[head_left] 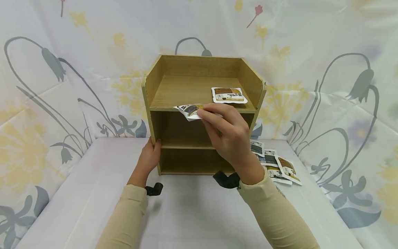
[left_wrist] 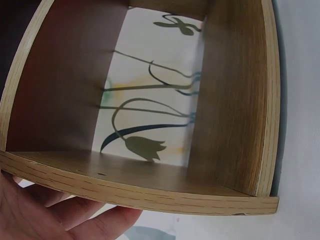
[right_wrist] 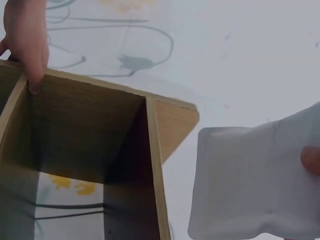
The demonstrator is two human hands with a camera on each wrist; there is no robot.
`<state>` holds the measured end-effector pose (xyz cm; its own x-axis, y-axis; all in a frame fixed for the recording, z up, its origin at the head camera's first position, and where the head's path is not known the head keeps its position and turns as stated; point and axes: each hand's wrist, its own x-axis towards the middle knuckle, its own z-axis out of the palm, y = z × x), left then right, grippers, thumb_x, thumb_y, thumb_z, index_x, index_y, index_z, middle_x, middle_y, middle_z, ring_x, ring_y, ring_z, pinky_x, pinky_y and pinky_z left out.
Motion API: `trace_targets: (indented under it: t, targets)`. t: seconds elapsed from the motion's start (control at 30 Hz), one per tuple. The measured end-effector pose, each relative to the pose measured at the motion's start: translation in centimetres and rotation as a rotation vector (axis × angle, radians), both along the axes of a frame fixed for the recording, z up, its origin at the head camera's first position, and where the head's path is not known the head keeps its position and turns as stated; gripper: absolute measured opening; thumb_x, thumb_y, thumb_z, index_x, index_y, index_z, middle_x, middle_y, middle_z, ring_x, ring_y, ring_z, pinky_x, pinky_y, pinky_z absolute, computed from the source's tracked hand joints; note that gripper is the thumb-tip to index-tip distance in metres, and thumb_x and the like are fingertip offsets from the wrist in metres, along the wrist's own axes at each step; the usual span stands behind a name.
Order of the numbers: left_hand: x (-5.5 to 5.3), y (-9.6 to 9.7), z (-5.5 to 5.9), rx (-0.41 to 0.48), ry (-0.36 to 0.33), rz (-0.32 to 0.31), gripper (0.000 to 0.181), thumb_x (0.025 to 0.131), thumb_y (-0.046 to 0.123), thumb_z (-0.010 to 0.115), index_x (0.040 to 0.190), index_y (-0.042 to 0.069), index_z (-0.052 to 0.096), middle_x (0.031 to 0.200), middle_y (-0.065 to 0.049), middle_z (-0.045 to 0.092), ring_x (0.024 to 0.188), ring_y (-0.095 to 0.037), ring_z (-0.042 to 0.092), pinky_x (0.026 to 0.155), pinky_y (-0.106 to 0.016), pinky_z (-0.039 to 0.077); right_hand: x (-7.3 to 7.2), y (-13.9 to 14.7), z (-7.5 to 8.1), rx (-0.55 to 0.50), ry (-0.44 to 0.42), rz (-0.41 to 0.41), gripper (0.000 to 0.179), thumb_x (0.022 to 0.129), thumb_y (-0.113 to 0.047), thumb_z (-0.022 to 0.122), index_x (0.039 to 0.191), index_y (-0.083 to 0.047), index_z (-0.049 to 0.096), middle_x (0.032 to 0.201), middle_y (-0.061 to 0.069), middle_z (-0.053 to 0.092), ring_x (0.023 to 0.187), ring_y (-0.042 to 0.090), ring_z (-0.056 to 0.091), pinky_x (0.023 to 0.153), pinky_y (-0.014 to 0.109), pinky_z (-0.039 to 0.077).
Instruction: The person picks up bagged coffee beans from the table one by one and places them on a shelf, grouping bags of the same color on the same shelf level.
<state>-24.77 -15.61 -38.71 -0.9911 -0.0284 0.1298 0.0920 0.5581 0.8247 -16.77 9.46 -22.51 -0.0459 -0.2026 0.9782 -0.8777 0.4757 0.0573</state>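
A small wooden shelf unit (head_left: 199, 147) with an upper tray and two lower compartments stands on the table. My left hand (head_left: 147, 157) grips its left side panel near the middle board, thumb at the front edge; in the left wrist view its fingers (left_wrist: 107, 222) lie along the panel's outside. With thumb and fingers my right hand (head_left: 228, 135) pinches a flat sealed packet (head_left: 185, 110) in front of the top board. That packet's plain white back (right_wrist: 250, 185) faces the right wrist camera. Another packet (head_left: 229, 95), brown and white, lies on the top board at the right.
Several more flat packets (head_left: 287, 167) lie overlapping on the table right of the shelf unit, partly hidden behind my right forearm. A white cloth (head_left: 192, 214) covers the table. Flower-printed fabric (head_left: 109, 52) hangs behind and at both sides.
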Motion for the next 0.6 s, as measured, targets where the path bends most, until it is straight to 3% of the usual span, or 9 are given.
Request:
trace_targets:
  t: [0.6]
  targets:
    - [-0.2, 0.0, -0.2, 0.014, -0.006, 0.003, 0.059, 0.103, 0.044, 0.024, 0.147, 0.005, 0.031, 0.142, -0.027, 0.045, 0.128, -0.042, 0.048, 0.106, -0.057, 0.038, -2.1, -0.2, -0.8, 0.074, -0.039, -0.060, 0.012, 0.087, -0.005, 0.069, 0.097, -0.006, 0.077, 0.101, 0.014, 0.069, 0.099, 0.027, 0.064, 0.089, 0.038, 0.052]
